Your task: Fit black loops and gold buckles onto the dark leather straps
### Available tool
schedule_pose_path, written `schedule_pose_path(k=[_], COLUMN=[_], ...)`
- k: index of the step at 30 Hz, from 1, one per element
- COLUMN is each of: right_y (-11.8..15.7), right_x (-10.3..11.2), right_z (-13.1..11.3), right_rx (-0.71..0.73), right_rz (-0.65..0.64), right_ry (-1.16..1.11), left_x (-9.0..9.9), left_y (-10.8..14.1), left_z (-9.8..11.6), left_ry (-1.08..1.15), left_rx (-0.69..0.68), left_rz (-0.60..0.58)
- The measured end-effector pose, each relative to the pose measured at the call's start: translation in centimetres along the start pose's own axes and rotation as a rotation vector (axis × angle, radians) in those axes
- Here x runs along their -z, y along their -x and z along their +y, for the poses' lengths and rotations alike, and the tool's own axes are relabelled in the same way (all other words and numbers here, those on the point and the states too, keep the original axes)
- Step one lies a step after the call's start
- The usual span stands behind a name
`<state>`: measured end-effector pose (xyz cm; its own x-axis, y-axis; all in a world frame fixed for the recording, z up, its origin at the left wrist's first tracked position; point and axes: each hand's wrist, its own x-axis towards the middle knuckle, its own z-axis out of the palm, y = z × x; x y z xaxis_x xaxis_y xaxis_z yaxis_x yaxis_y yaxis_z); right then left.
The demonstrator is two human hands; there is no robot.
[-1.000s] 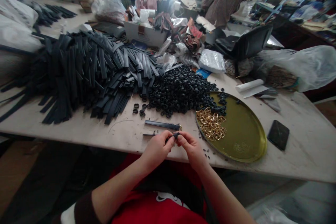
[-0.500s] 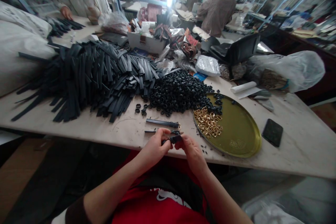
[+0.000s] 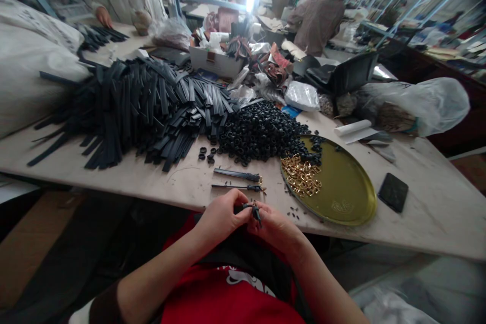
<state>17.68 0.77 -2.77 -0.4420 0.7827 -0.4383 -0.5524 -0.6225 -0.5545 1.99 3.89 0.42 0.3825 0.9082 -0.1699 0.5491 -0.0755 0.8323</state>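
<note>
Between my two hands, at the table's front edge, is a short black strap (image 3: pixel 256 214) with a bit of gold metal showing at it. My left hand (image 3: pixel 227 212) pinches the strap from the left, thumb and fingers together. From the right, my right hand (image 3: pixel 274 227) grips the strap's end; some of its fingers are hidden. Just beyond my hands lie two black straps with gold buckles, one flat strap (image 3: pixel 236 174) and one strap on its edge (image 3: pixel 233 187). Gold buckles (image 3: pixel 302 174) are heaped on the left of a round gold-coloured tray (image 3: pixel 349 187).
A big pile of black straps (image 3: pixel 132 106) covers the table's left. Beside it is a heap of small black loops (image 3: pixel 258 131). A phone (image 3: pixel 394 192) lies right of the tray. Behind stand a white box (image 3: pixel 216 62) and plastic bags (image 3: pixel 429 104). People work farther back.
The strap in my hands has turned, its end now pointing down toward me. My right hand has rolled inward and both hands have drawn slightly nearer my body.
</note>
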Motion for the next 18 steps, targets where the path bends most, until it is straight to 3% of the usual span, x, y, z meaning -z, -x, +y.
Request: schedule_pose_path(k=[4,9,14,16,18], right_y=[-0.2,-1.1,-1.5,-1.2,-0.7], right_x=[0.3,0.1,0.3,0.6,0.9], right_z=[0.4,0.3,-0.2,-0.4,-0.4], right_rx=[0.079,0.239,0.483,0.52,0.487], right_rz=[0.039,0.172,0.497,0.489,0.381], right_ry=[0.006,0.073,0.563,0.784,0.958], left_x=[0.0,0.3,0.6,0.3,-0.1], left_y=[-0.4,-0.7,-1.2,-1.4,-1.6], left_z=[-0.2,-0.4,-0.6,-0.9,-1.3], left_ry=[0.076,0.501,0.604,0.596,0.59], left_rx=[0.032,0.179,0.257,0.27,0.293], left_rz=[-0.044,-0.215,-0.251,-0.267,-0.302])
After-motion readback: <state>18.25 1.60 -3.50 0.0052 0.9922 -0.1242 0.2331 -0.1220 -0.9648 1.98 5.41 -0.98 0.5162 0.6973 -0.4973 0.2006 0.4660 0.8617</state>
